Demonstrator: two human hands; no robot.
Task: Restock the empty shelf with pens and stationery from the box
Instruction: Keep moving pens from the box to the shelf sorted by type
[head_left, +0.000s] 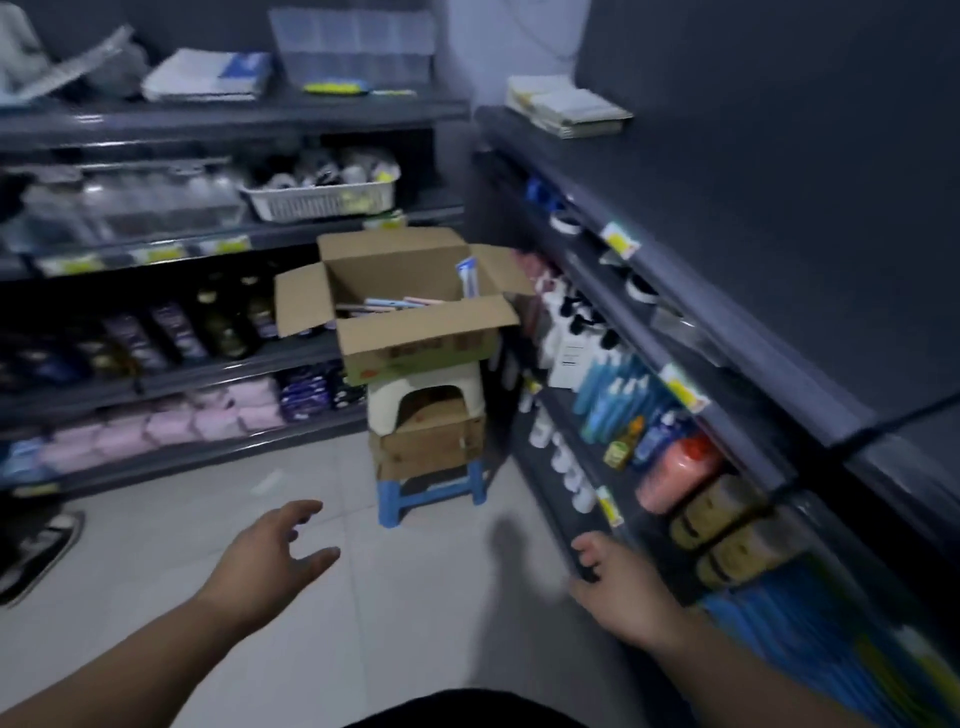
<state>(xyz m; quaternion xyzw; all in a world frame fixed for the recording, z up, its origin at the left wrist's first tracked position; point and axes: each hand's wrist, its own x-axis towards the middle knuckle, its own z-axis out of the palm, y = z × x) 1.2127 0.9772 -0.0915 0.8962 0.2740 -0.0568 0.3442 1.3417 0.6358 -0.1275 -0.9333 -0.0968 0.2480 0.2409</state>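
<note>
Both hands empty: my left hand (270, 553) spread open mid-air, my right hand (615, 584) loosely curled against a low shelf edge (558, 525), likely for balance. Open box (415, 332) of pens (387, 305) sits raised on 2 stacked stools (426, 395), within reach ahead.

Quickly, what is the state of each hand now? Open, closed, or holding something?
Left hand: open, fingers spread, holding nothing, above the floor.
Right hand: open, holding nothing, fingers at the edge of the low shelf.

Bare forearms, sleeveless; dark garment (467, 709).
</note>
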